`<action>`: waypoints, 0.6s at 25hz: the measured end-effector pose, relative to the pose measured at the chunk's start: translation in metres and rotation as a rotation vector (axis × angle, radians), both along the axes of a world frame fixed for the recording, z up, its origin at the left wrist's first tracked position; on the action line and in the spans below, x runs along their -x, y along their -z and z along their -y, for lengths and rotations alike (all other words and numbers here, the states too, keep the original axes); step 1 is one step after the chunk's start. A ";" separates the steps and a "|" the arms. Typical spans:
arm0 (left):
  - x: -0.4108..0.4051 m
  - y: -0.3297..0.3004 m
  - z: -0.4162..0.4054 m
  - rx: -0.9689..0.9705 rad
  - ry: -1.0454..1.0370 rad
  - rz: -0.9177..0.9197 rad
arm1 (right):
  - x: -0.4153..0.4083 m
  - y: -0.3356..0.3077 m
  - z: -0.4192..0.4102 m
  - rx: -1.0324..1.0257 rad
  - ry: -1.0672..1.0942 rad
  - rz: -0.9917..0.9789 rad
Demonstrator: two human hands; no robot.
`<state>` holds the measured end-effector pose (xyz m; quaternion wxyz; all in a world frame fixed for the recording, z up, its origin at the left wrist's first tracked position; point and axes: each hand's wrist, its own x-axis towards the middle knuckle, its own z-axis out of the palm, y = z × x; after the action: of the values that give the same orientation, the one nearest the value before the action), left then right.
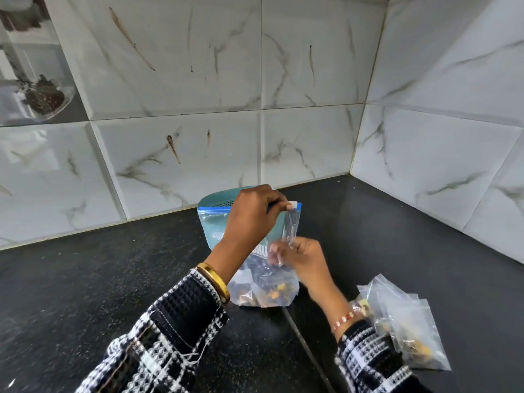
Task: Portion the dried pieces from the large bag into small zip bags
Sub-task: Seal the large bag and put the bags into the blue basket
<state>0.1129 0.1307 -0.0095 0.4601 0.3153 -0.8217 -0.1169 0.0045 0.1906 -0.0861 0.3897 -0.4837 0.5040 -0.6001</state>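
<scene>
Large bag [263, 279] — upright on desk [113, 279] between both hands; left hand [252, 215] pinched on its blue zip slider, right hand [300, 258] gripping its side. Small zip bags [408, 324] — beside right wrist. Step: likely opening or resealing; next needs steady slider pull.

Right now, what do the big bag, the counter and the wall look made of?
Big bag: thin clear plastic film, glossy and crinkled, with a blue zip strip. Counter: dark speckled polished stone, likely granite. Wall: glossy white tiles with grey marble-style veining; ceramic or stone, cannot tell.
</scene>
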 end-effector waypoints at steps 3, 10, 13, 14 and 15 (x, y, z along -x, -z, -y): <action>-0.006 -0.001 0.006 -0.041 -0.050 -0.054 | -0.005 0.044 -0.009 -0.263 -0.014 -0.280; -0.007 0.002 0.007 -0.112 -0.005 0.032 | -0.001 -0.019 0.006 -0.033 -0.003 0.019; -0.006 0.001 0.005 -0.128 0.001 -0.012 | -0.009 -0.003 0.005 -0.092 -0.026 -0.017; -0.007 0.002 0.006 -0.132 -0.001 -0.014 | -0.011 0.014 0.001 -0.190 -0.028 -0.153; -0.008 0.004 0.006 -0.142 -0.001 -0.014 | -0.012 0.031 -0.005 -0.277 -0.047 -0.272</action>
<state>0.1211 0.1250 -0.0134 0.4425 0.3468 -0.8079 -0.1768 0.0163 0.1951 -0.1171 0.3948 -0.5135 0.6185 -0.4449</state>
